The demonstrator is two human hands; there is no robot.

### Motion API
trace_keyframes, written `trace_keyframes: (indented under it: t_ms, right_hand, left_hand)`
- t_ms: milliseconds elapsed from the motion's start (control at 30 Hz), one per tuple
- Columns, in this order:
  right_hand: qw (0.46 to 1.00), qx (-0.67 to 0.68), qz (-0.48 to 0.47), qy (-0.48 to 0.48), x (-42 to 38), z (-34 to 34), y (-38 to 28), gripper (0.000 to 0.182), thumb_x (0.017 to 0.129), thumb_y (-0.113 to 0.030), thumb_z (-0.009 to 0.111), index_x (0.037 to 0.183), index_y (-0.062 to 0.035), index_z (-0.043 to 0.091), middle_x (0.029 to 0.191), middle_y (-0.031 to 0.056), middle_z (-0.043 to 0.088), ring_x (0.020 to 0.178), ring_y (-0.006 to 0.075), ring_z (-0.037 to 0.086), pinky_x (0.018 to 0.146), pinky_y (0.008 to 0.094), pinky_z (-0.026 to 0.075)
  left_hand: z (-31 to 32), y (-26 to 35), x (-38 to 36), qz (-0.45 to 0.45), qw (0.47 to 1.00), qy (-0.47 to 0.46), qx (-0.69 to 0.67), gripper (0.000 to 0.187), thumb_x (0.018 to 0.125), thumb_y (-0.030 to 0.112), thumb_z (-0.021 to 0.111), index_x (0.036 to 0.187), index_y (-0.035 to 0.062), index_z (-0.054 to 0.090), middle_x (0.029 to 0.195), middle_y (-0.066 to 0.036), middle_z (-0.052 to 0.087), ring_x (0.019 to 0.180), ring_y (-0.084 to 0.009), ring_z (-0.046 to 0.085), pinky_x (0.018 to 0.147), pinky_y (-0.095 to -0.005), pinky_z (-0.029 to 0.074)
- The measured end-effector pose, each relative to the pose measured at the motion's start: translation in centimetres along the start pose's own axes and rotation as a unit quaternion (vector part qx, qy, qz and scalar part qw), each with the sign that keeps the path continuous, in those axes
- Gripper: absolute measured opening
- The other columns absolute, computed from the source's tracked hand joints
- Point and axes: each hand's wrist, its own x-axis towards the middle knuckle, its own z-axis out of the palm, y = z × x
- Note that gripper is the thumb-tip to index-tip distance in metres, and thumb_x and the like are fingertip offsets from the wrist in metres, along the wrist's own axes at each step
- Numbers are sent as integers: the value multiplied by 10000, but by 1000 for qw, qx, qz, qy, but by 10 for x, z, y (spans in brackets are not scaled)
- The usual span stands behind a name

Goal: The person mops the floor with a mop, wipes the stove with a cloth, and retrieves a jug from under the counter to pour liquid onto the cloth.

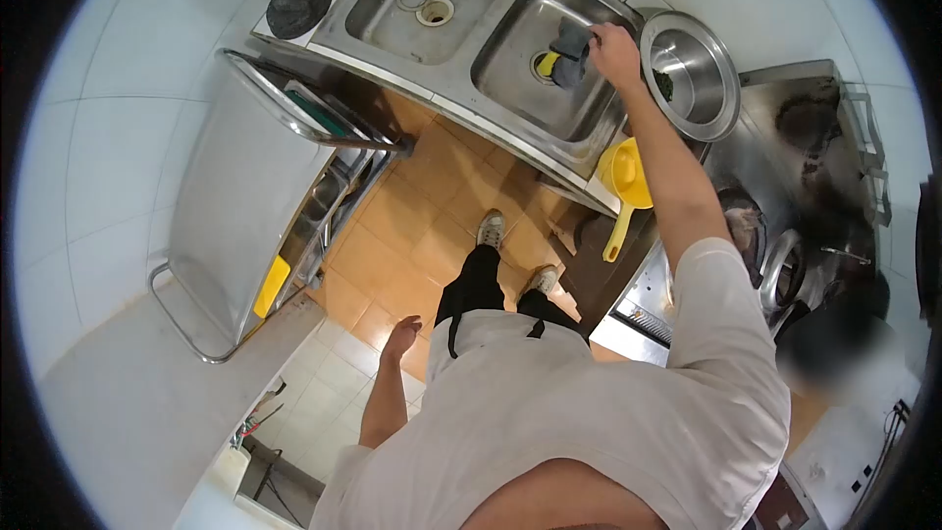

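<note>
My right hand (615,54) reaches into the right sink basin (500,64), its fingers closed on the edge of a dark grey cloth (569,42). The cloth hangs over the drain, and a small yellow piece (548,64) shows at its lower left. Down at my side, away from the counter, my left hand (401,336) hangs with loosely bent fingers and holds nothing. Below my right forearm, a yellow dipper (625,177) rests at the counter's front corner. A wide metal bowl (697,74) with dark green bits inside stands just right of the basin.
The left basin (392,25) has a ring by its drain. A round dark object (299,8) sits at the counter's left end. A metal cart (240,177) stands to my left, a stained stove area (785,157) to my right. Orange tiles (392,226) cover the floor.
</note>
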Motion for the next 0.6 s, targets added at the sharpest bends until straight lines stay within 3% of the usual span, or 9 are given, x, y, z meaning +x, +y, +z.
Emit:
trace_keyframes:
  t_ms: [67, 167, 300, 433, 500, 533, 600]
  right_hand:
    - [997, 28, -4, 68, -6, 10, -2, 272, 821, -146, 613, 1072, -106, 711, 1105, 135, 652, 1029, 349, 612, 900, 428, 503]
    - [999, 14, 1, -50, -20, 15, -5, 240, 809, -143, 618, 1019, -66, 706, 1043, 135, 655, 977, 349, 608, 866, 441, 500]
    - [993, 73, -20, 94, -23, 14, -10, 235, 810, -169, 615, 1001, -75, 715, 1033, 133, 650, 988, 343, 602, 856, 446, 499]
    - [991, 53, -27, 120, -22, 2, -19, 218, 805, -160, 617, 984, -83, 716, 1003, 132, 641, 989, 341, 593, 845, 445, 495]
    - [979, 92, -14, 181, -27, 4, -25, 216, 799, -154, 619, 981, -91, 716, 974, 134, 633, 984, 337, 588, 838, 444, 490]
    - [988, 69, -18, 139, -30, 6, -25, 216, 797, -152, 623, 984, -92, 714, 974, 136, 633, 969, 339, 588, 832, 444, 488]
    - [998, 22, -23, 56, -32, 12, -21, 218, 794, -149, 630, 989, -94, 711, 975, 138, 632, 938, 342, 586, 819, 445, 483]
  left_hand:
    - [-2, 31, -4, 28, 998, 44, 26, 389, 919, 179, 511, 1262, 12, 585, 1184, -165, 656, 1148, -218, 589, 987, -308, 432]
    - [-1, 44, -6, 13, 996, 79, -31, 373, 897, 175, 540, 1227, 18, 617, 1121, -156, 680, 1096, -231, 609, 951, -303, 454]
    - [-3, 56, -4, 17, 997, 78, -21, 381, 890, 179, 550, 1230, 20, 616, 1140, -158, 672, 1107, -232, 603, 958, -310, 450]
    - [-3, 39, 9, 9, 998, 66, 5, 385, 881, 179, 566, 1228, 21, 617, 1143, -157, 669, 1105, -230, 602, 958, -316, 449]
    - [-4, 22, 20, 77, 992, 61, 75, 381, 877, 172, 572, 1224, 23, 620, 1131, -158, 674, 1098, -231, 606, 952, -314, 453]
    - [-8, 17, 21, 110, 986, 56, 112, 379, 875, 169, 575, 1222, 23, 622, 1126, -158, 676, 1094, -232, 608, 949, -313, 455]
    - [-10, 40, 8, 41, 997, 55, 43, 377, 874, 163, 577, 1221, 26, 623, 1120, -159, 679, 1087, -232, 612, 946, -308, 458]
